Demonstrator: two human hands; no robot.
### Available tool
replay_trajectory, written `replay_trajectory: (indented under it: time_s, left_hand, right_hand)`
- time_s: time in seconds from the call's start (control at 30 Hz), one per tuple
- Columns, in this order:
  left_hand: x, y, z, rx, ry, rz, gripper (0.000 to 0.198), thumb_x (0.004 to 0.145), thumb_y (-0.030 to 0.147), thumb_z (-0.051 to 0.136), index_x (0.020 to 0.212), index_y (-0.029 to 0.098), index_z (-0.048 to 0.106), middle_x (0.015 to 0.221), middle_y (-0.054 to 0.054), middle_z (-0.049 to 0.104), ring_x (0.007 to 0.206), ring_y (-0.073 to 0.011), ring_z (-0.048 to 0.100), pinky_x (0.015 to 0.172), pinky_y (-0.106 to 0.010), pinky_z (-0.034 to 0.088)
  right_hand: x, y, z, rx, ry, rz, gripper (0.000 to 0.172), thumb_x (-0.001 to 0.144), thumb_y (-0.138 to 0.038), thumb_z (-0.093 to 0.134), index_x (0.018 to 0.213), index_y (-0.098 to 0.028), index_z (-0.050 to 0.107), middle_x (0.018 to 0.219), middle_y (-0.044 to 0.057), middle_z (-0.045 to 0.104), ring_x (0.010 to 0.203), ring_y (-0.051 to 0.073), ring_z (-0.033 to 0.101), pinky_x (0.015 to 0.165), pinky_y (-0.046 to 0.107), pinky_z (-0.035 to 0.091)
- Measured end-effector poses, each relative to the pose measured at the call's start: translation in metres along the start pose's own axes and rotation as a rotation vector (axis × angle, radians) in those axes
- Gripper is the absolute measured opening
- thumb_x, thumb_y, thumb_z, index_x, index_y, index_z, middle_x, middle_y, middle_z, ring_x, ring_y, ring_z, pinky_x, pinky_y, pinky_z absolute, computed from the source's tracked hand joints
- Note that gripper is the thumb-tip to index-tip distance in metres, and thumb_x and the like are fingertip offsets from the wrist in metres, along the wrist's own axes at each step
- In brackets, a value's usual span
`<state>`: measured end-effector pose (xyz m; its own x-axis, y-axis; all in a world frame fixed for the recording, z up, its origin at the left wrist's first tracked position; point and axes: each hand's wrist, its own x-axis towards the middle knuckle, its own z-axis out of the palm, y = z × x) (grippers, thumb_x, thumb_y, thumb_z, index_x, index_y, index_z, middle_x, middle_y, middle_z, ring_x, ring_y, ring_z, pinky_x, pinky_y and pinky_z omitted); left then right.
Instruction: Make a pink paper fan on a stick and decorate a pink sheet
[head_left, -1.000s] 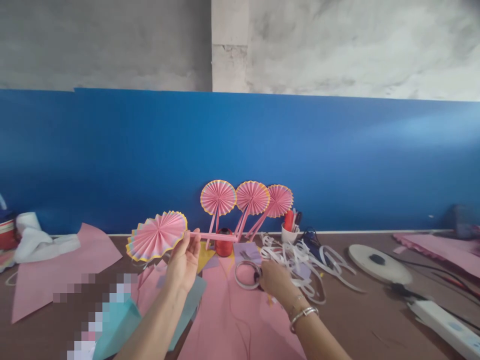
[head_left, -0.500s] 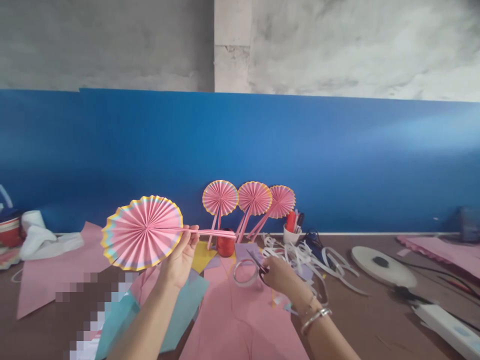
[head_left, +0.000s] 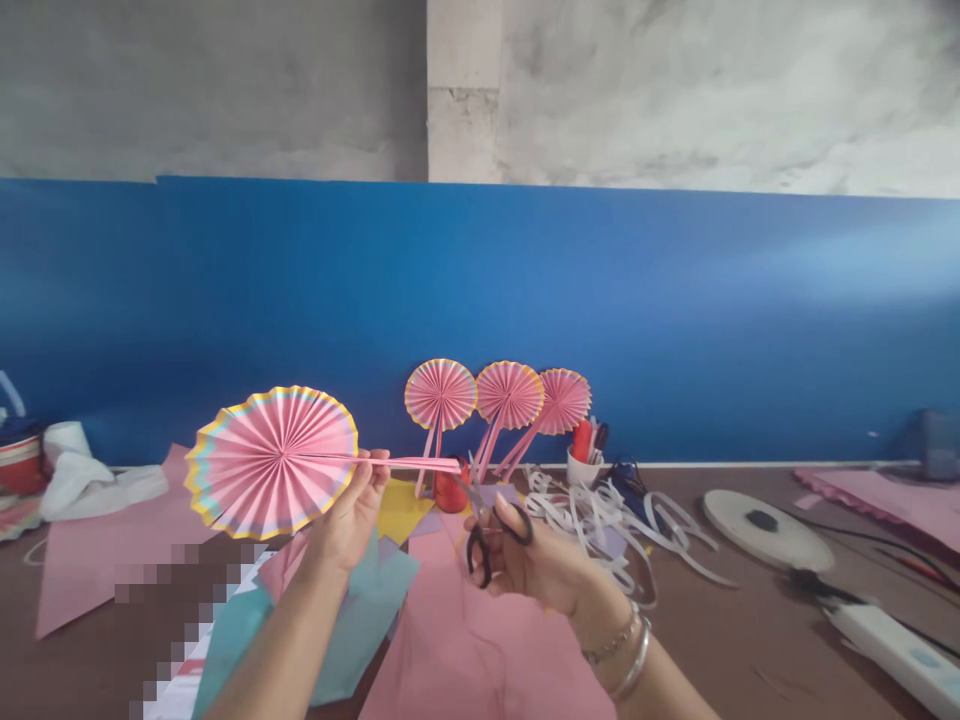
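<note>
One pleated pink paper fan [head_left: 281, 460] is above the desk [head_left: 712, 635], its handle [head_left: 420, 463] pinched in the left hand [head_left: 349, 515]; the handle's long axis runs rightward, its free end touching or nearly touching the scissors [head_left: 472, 562] gripped in the right hand [head_left: 540, 565].

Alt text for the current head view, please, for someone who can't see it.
The left hand holds a pink pleated paper fan by its handle, while the right hand holds black-handled scissors near the handle's far end. Three similar fans stand in front of a blue panel.
</note>
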<state>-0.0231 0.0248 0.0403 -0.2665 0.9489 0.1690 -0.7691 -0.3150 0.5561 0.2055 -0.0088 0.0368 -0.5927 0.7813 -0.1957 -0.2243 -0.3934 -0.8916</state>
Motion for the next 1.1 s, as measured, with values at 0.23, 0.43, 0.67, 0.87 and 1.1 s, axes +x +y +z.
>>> replay_trajectory:
  time_s: [0.23,0.43,0.67,0.87,1.1]
  left_hand:
    - [-0.005,-0.007,-0.003,0.104,-0.14,0.012,0.021,0.058,0.017,0.082,0.075,0.013,0.071,0.077,-0.004,0.071,0.069,-0.0111,0.065,0.067,-0.018,0.056]
    - [-0.005,-0.008,-0.005,0.145,-0.178,0.007,0.019,0.06,0.021,0.082,0.075,0.016,0.071,0.078,-0.002,0.071,0.067,-0.0098,0.064,0.067,-0.017,0.056]
    - [-0.004,-0.009,-0.008,0.161,-0.216,0.008,0.017,0.062,0.021,0.08,0.076,0.017,0.071,0.079,-0.001,0.07,0.072,-0.0098,0.064,0.068,-0.017,0.056]
    - [-0.004,-0.01,-0.008,0.151,-0.218,-0.01,0.017,0.061,0.021,0.081,0.075,0.017,0.072,0.079,-0.001,0.071,0.07,-0.0093,0.065,0.068,-0.016,0.055]
    - [-0.003,-0.012,-0.008,0.149,-0.214,-0.021,0.018,0.061,0.02,0.081,0.076,0.017,0.071,0.08,-0.001,0.071,0.069,-0.0085,0.065,0.069,-0.016,0.055]
  right_hand:
    - [0.004,0.004,0.003,0.141,-0.031,-0.033,0.048,0.076,-0.062,0.057,0.092,-0.017,0.058,0.071,0.001,0.062,0.062,0.011,0.062,0.055,0.019,0.043]
    - [0.006,0.004,0.001,0.138,0.027,-0.027,0.045,0.078,-0.059,0.057,0.09,-0.016,0.059,0.068,0.0,0.062,0.057,0.01,0.061,0.05,0.018,0.04]
    - [0.006,0.003,0.005,0.136,0.086,-0.015,0.044,0.076,-0.058,0.061,0.089,-0.016,0.059,0.064,0.0,0.062,0.053,0.009,0.059,0.046,0.017,0.039]
    - [0.009,0.004,0.007,0.058,0.169,-0.052,0.046,0.071,-0.058,0.065,0.087,-0.016,0.057,0.057,-0.002,0.059,0.047,0.008,0.054,0.041,0.015,0.033]
    - [0.012,0.01,0.012,-0.041,0.31,-0.165,0.047,0.069,-0.058,0.065,0.084,-0.015,0.055,0.049,-0.003,0.055,0.04,0.006,0.047,0.036,0.015,0.023]
